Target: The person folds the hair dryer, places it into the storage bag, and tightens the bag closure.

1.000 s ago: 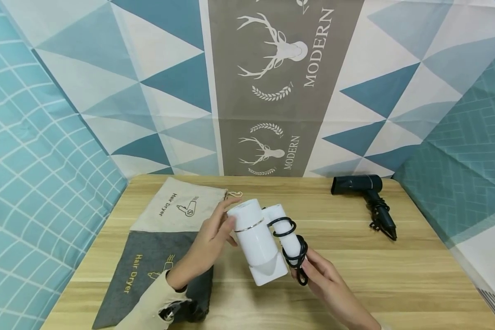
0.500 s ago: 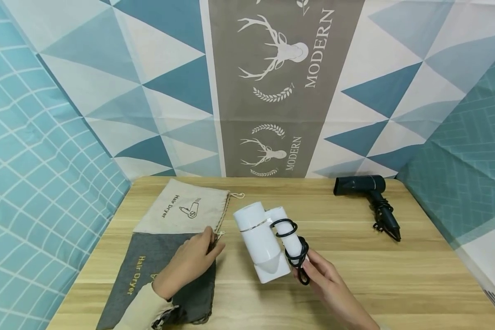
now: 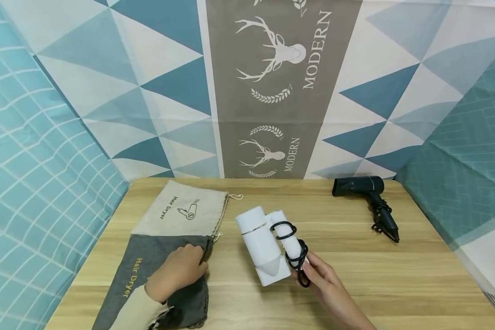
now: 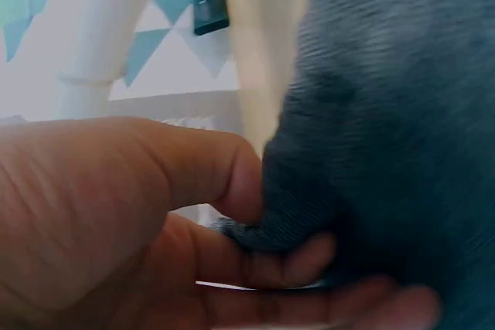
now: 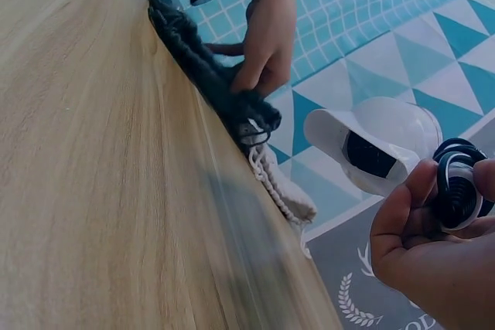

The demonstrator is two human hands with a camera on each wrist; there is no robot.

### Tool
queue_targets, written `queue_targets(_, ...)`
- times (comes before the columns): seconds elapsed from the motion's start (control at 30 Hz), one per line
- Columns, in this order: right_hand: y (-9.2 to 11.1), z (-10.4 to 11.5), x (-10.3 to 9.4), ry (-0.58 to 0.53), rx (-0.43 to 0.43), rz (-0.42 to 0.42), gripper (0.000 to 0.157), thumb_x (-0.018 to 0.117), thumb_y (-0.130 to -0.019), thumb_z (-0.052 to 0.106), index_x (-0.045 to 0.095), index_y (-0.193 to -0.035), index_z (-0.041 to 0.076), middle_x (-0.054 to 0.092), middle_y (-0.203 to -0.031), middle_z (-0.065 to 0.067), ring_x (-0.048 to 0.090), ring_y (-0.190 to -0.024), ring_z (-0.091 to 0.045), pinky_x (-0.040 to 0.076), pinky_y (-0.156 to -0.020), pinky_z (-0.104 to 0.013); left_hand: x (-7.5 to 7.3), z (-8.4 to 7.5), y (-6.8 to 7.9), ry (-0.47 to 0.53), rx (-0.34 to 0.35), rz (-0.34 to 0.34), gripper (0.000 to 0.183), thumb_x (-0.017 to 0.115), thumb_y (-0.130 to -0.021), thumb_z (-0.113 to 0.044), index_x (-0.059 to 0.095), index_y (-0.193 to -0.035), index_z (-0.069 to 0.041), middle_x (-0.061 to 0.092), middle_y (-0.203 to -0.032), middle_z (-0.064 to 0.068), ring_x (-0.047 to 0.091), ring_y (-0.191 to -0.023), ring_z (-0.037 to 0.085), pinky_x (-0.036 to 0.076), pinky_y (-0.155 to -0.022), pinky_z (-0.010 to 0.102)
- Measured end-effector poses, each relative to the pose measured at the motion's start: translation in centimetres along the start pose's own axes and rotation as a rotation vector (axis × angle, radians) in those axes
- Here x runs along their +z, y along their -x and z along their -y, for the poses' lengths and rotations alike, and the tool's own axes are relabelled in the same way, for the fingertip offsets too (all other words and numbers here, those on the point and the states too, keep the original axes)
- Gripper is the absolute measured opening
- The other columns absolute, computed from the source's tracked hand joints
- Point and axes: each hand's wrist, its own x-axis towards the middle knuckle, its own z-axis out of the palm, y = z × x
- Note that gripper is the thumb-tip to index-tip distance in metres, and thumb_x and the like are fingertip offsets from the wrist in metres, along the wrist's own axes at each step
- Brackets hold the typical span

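Note:
My right hand [image 3: 327, 280] holds a white hair dryer [image 3: 261, 245] by the lower end of its handle, where a black cord [image 3: 299, 256] is looped round it. The dryer hangs tilted above the table, its dark opening showing in the right wrist view. On the left, my left hand [image 3: 182, 269] pinches the edge of a dark grey drawstring bag [image 3: 150, 247] with gold "Hair Dryer" lettering. Up close in the left wrist view, the thumb presses the grey cloth [image 4: 387, 113] from one side and fingers lie under it. The bag's mouth edge is lifted a little.
A beige bag [image 3: 152, 220] printed "Hair Dryer" lies flat behind the grey one, its edge partly covered. At the back right of the wooden table [image 3: 334, 224] lies a black hair dryer [image 3: 358, 184] with its cord wound up. Patterned cloth walls [image 3: 173, 119] stand behind.
My left hand has let go of the white hair dryer's barrel, moved down and left, and taken hold of the grey bag's edge. The right hand keeps holding the dryer almost in place.

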Motion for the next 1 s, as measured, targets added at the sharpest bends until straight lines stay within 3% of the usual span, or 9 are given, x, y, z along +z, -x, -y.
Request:
queue_targets(0.1,0.0,-0.1,0.0,-0.005,0.001,0.001,0.038,0.026,-0.099,0.011,0.029,-0.134,-0.004,0.049,-0.098,-0.009,0.049,-0.087,-0.014,0.045,-0.076,-0.028,-2.0,0.3,1.2,0.009,-0.036,-0.026,0.025,0.055,-0.085,-0.022,0.049,-0.062,-0.012,0.044,-0.057,0.005,0.041,-0.046,0.019,0.031,-0.043,0.032)
queue_targets(0.3,0.1,0.1,-0.3,-0.027,-0.016,-0.002,0.036,0.025,-0.099,0.011,0.032,-0.132,-0.004,0.050,-0.095,-0.010,0.049,-0.083,-0.014,0.045,-0.072,-0.028,-5.9,0.7,3.7,0.030,-0.086,-0.186,0.031,0.047,-0.089,-0.023,0.045,-0.061,-0.011,0.039,-0.052,0.005,0.034,-0.039,0.016,0.028,-0.039,0.028)
queue_targets(0.63,0.2,0.2,-0.5,-0.036,-0.038,-0.006,0.035,0.025,-0.099,0.010,0.033,-0.130,-0.006,0.050,-0.095,-0.010,0.049,-0.083,-0.014,0.045,-0.071,-0.026,-9.2,-0.7,5.7,-0.025,-0.049,-0.408,0.030,0.042,-0.089,-0.024,0.043,-0.062,-0.011,0.035,-0.049,0.003,0.029,-0.037,0.014,0.025,-0.037,0.028)
queue_targets(0.73,0.2,0.4,-0.8,-0.029,-0.033,-0.013,0.036,0.025,-0.100,0.010,0.033,-0.130,-0.005,0.050,-0.095,-0.011,0.049,-0.082,-0.014,0.045,-0.071,-0.026,-9.8,-1.7,5.4,-0.027,-0.007,-0.491,0.027,0.043,-0.087,-0.022,0.042,-0.062,-0.012,0.034,-0.049,0.003,0.029,-0.039,0.015,0.024,-0.039,0.028)
queue_targets(0.83,0.2,0.6,-1.2,-0.019,-0.017,-0.035,0.037,0.026,-0.100,0.012,0.032,-0.132,-0.004,0.050,-0.096,-0.010,0.050,-0.083,-0.013,0.045,-0.073,-0.025,-9.6,-2.9,3.9,-0.029,0.055,-0.545,0.023,0.045,-0.086,-0.022,0.044,-0.065,-0.013,0.037,-0.050,0.002,0.033,-0.041,0.015,0.025,-0.039,0.028)
queue_targets(1.0,0.5,0.8,-1.6,-0.008,-0.022,-0.087,0.037,0.028,-0.099,0.013,0.032,-0.132,-0.003,0.051,-0.096,-0.009,0.052,-0.084,-0.012,0.047,-0.074,-0.025,-8.1,-5.0,0.4,-0.024,0.157,-0.548,0.024,0.048,-0.087,-0.023,0.044,-0.064,-0.015,0.038,-0.051,0.000,0.033,-0.041,0.013,0.026,-0.039,0.027)
